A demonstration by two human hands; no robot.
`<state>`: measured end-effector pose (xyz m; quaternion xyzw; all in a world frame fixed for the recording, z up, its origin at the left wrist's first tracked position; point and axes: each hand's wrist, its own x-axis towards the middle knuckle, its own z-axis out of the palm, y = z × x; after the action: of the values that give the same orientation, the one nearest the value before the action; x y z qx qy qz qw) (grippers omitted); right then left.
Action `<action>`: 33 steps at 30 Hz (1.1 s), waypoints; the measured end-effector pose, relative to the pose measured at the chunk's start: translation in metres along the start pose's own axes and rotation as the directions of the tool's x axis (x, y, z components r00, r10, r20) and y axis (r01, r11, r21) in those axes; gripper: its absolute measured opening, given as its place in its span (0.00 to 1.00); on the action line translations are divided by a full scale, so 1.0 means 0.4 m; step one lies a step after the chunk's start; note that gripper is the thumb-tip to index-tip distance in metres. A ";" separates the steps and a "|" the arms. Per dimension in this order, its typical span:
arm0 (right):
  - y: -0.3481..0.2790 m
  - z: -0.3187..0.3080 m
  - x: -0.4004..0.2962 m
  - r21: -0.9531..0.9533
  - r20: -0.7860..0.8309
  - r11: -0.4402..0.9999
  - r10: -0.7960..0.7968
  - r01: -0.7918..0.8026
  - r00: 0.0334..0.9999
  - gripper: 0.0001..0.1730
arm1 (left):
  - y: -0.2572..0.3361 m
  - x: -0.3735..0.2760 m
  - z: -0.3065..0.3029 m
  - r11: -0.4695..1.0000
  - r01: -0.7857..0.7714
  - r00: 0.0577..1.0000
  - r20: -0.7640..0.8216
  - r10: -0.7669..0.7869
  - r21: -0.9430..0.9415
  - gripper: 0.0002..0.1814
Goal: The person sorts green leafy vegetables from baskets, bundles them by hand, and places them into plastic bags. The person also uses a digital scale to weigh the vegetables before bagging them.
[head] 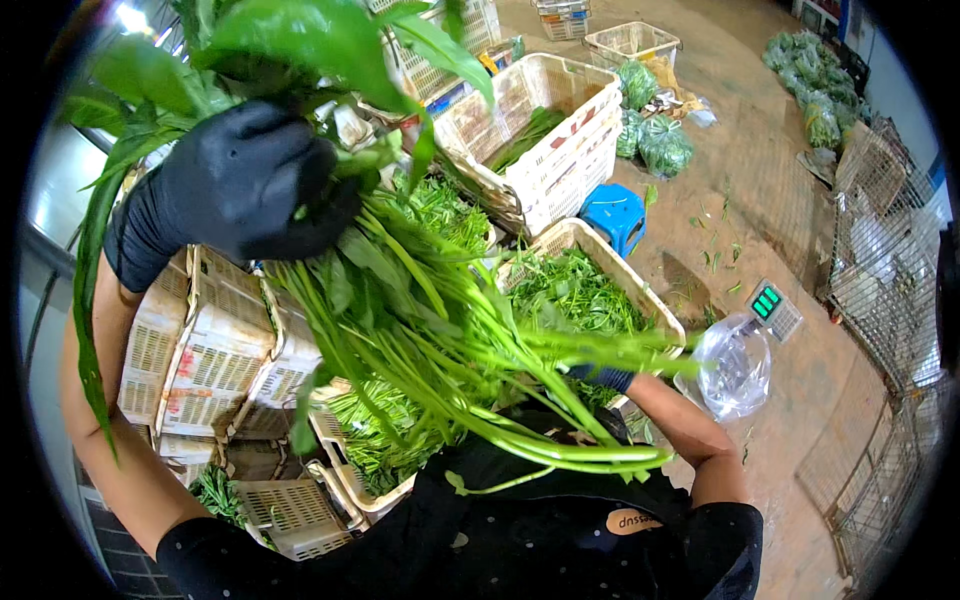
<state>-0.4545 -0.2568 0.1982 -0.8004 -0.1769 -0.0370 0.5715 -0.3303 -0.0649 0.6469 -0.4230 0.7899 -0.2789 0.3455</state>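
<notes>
My left hand (247, 180), in a black glove, is closed around a large bunch of long-stemmed leafy greens (420, 330). The broad leaves rise above the fist, and the pale stems hang down to the right across my front. My right hand (604, 375), also in a dark glove, is mostly hidden behind the stems; only the glove near the wrist shows, and its fingers cannot be seen. Past it stands a plastic crate (660, 307) of loose greens. Another crate (352, 487) of cut greens sits below the bunch, close to my body.
Stacked white crates (570, 142) stand ahead, beside a blue plastic stool (615, 214). More crates (217, 345) are piled at left. To the right are a scale display (766, 301), a clear plastic bag (731, 371) and wire mesh racks (885, 247). Bagged greens (664, 142) lie on the floor.
</notes>
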 end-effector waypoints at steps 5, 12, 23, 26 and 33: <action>0.193 -0.019 -0.024 -0.282 -0.165 0.959 -0.047 -0.002 0.985 0.16 | -0.001 -0.011 0.002 0.986 0.085 0.996 -0.008 -0.084 0.140 0.16; -0.083 -0.341 0.103 -0.121 -0.061 0.949 0.284 -0.290 0.957 0.17 | -0.010 -0.015 0.009 0.996 0.073 0.992 0.103 -0.078 0.049 0.15; -0.455 -0.163 0.259 -0.489 -0.006 0.778 -0.457 0.396 0.890 0.26 | -0.056 0.079 0.058 0.995 -0.032 0.999 -0.035 0.035 0.090 0.14; -0.281 -0.114 0.200 -0.323 0.062 0.873 -0.367 0.367 0.928 0.21 | -0.062 0.040 0.077 0.987 -0.056 0.989 0.144 0.034 0.152 0.17; 0.073 -0.064 -0.021 -0.375 0.004 0.910 0.190 -0.175 0.982 0.23 | -0.116 -0.070 0.158 0.981 0.168 0.905 0.379 -0.191 0.095 0.15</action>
<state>-0.4490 -0.2908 0.1784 -0.9081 -0.1026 -0.0005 0.4061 -0.2474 -0.0727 0.6513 -0.5299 0.6553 -0.2442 0.4798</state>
